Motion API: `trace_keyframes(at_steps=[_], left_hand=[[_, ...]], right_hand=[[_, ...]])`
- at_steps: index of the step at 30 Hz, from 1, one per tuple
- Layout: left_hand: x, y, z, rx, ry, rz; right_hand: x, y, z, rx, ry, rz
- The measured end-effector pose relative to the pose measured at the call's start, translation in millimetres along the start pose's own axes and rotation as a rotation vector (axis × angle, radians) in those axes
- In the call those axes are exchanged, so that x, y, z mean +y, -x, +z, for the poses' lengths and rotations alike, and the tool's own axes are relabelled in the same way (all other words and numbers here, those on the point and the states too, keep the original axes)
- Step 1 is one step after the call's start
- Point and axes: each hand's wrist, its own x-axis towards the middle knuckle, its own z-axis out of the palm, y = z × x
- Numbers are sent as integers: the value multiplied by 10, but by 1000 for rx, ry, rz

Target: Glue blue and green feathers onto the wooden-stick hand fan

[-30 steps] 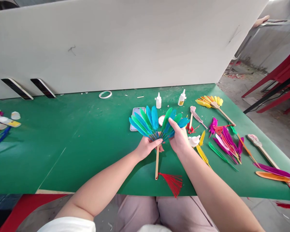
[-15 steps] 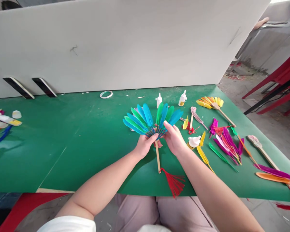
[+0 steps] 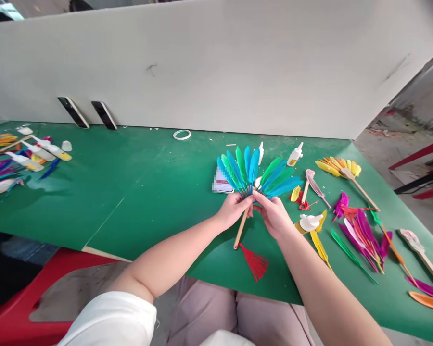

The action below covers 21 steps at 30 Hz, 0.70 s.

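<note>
A feather fan (image 3: 248, 168) of blue and green feathers spreads above my two hands, over the green table. My left hand (image 3: 234, 209) grips the fan where the feather quills meet, thumb pressed on the front. My right hand (image 3: 270, 209) pinches the same spot from the other side, its thumb tip beside the left one. The wooden handle (image 3: 241, 230) slants down below my hands, and a red tassel (image 3: 255, 262) hangs from its end onto the table. Fingers behind the fan are mostly hidden.
Right of my hands lie a white glue bottle (image 3: 308, 222), magenta feathers (image 3: 364, 235), a green feather (image 3: 353, 254) and a yellow-orange fan (image 3: 339, 166). Behind stand a glue bottle (image 3: 295, 154) and a tape ring (image 3: 182, 135). Two phones (image 3: 104, 115) lean on the white partition (image 3: 238, 72).
My view has turned left, so the table's things sit further right. The fan has tilted, its handle now slanting down to the left, and my right thumb has come down to the quill base.
</note>
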Motion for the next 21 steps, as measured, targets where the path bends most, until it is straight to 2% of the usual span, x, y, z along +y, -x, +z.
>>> trace_keyframes(at_steps=[5,8,13,18,21], left_hand=[[7,8,8,-137,83,-88],[1,11,19,-174,80,-89],[-15,10,36,-99,100,-80],[-28,13,31,-68,37,-90],[-31,4,10,29,-19,-43]], right_hand=[[10,-50,-49,200,-66,-61],[1,-62,-62,251,-75,-91],[6,-49,-30,202,-56,-85],[-4,-47,-16,251,-40,-113],[-13,-41,-18,238,-16,-122]])
